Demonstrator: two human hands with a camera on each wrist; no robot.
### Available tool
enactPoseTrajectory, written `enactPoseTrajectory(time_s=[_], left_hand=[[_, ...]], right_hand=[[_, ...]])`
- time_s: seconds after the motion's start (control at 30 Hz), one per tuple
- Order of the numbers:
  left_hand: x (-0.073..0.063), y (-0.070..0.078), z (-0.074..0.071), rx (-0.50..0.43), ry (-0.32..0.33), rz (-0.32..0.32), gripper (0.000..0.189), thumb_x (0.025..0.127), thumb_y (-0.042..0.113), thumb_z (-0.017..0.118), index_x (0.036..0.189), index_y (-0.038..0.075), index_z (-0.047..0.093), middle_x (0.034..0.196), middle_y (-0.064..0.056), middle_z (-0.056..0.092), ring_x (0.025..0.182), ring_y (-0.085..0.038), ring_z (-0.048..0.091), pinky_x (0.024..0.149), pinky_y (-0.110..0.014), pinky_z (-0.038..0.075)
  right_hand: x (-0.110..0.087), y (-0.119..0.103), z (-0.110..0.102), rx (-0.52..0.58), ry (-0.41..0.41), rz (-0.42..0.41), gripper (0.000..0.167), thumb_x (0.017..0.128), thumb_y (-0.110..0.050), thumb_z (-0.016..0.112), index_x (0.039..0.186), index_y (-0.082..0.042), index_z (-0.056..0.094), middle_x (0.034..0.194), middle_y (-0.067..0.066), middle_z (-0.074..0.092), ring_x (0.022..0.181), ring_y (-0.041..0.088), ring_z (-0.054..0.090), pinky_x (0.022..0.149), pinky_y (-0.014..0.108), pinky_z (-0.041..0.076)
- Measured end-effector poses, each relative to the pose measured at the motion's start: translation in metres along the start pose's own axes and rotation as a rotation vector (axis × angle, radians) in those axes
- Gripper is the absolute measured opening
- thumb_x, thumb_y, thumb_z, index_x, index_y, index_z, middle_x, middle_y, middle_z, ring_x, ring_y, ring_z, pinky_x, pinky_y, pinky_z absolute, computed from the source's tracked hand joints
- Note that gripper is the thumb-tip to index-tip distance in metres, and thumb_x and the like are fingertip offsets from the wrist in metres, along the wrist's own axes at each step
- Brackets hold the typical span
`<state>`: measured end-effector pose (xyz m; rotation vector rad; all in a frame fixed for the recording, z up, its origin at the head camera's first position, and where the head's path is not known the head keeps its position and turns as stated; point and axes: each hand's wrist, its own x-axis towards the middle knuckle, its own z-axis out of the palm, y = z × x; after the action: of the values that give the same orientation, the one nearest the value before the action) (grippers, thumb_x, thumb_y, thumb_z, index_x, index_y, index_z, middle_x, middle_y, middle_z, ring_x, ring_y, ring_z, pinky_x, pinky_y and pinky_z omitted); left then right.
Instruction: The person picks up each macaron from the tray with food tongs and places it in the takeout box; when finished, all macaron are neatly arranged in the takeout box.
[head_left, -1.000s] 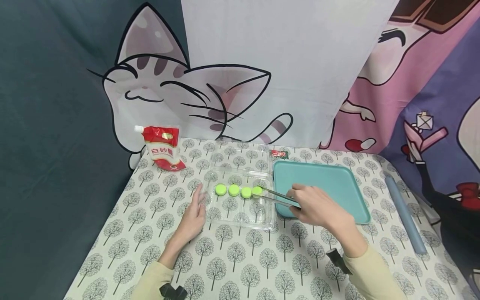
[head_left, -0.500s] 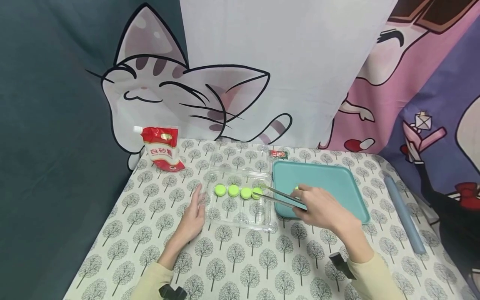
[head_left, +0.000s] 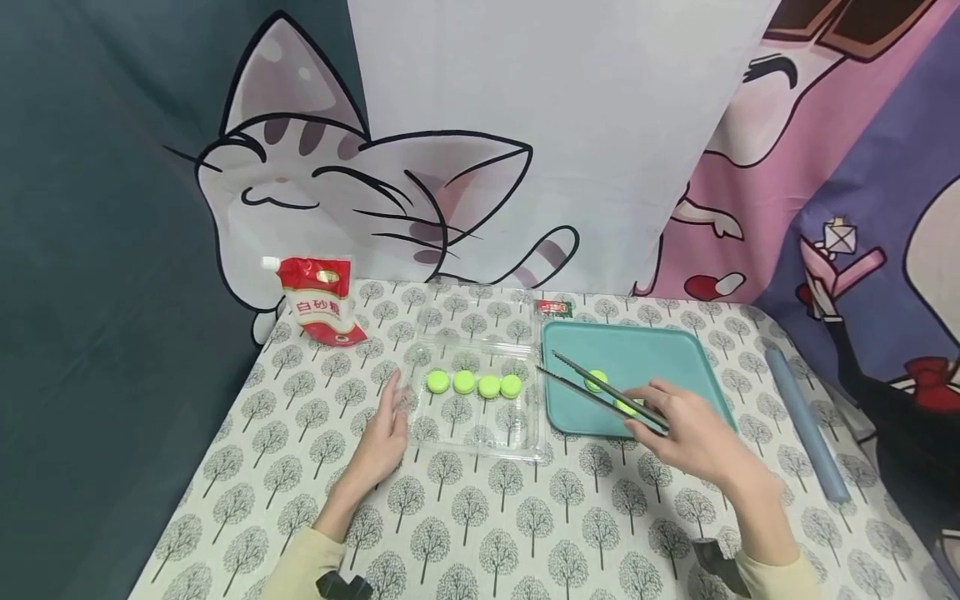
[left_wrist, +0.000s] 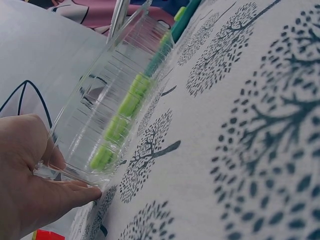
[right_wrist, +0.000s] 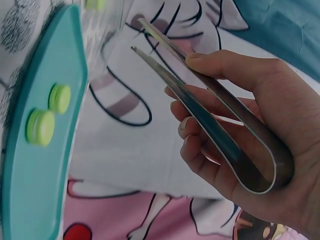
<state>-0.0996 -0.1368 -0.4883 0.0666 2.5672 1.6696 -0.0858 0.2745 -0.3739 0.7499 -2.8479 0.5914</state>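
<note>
My left hand (head_left: 384, 433) pinches the left edge of a clear plastic box (head_left: 480, 452), thumb outside the wall in the left wrist view. Several light-green macarons (head_left: 464, 382) lie in a row inside the box. In my right hand (head_left: 690, 429) are metal tongs (right_wrist: 200, 115), their tips apart with nothing between them. Those tips point left over the near left side of a teal tray (head_left: 660, 358). On the tray sit two more macarons (right_wrist: 60, 98), partly covered by the tongs in the head view.
The box's clear lid (head_left: 480, 321) lies folded back behind it. A red-and-white pouch (head_left: 318, 302) stands at the back left. Behind the tray is a small red-green packet (head_left: 555, 308). A grey-blue roll (head_left: 806, 425) lies along the right edge of the patterned tablecloth (head_left: 532, 517).
The tongs have let go of the rightmost macaron in the box. My right hand has drawn them back to the right, over the tray, uncovering the two macarons there. My left hand stays put.
</note>
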Motion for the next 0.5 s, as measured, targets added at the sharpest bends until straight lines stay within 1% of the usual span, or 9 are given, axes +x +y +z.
enactPoseTrajectory(time_s=[0.07, 0.2, 0.5], left_hand=[[-0.001, 0.0, 0.0, 0.003, 0.002, 0.001, 0.067, 0.107, 0.006, 0.036, 0.164, 0.016, 0.002, 0.161, -0.022, 0.035, 0.148, -0.046, 0.033, 0.124, -0.062, 0.02], [-0.001, 0.0, -0.001, 0.003, 0.002, -0.001, 0.067, 0.107, 0.006, 0.036, 0.165, 0.017, 0.003, 0.161, -0.022, 0.035, 0.148, -0.046, 0.033, 0.124, -0.062, 0.02], [0.0, -0.001, 0.0, 0.005, 0.001, 0.001, 0.067, 0.107, 0.006, 0.035, 0.165, 0.018, 0.003, 0.161, -0.023, 0.035, 0.148, -0.045, 0.033, 0.125, -0.06, 0.021]], right_hand=[[-0.006, 0.004, -0.001, -0.009, 0.035, 0.004, 0.035, 0.082, -0.011, 0.08, 0.115, -0.003, 0.071, 0.081, -0.012, 0.057, 0.06, -0.004, 0.043, 0.052, 0.017, 0.042], [-0.016, 0.011, -0.002, -0.034, 0.088, 0.013, 0.036, 0.08, -0.01, 0.082, 0.114, -0.004, 0.072, 0.079, -0.012, 0.055, 0.061, -0.002, 0.044, 0.053, 0.018, 0.042], [-0.031, 0.029, 0.0, -0.02, 0.13, 0.042, 0.034, 0.079, -0.007, 0.081, 0.111, -0.002, 0.072, 0.076, -0.008, 0.054, 0.06, -0.001, 0.044, 0.051, 0.019, 0.039]])
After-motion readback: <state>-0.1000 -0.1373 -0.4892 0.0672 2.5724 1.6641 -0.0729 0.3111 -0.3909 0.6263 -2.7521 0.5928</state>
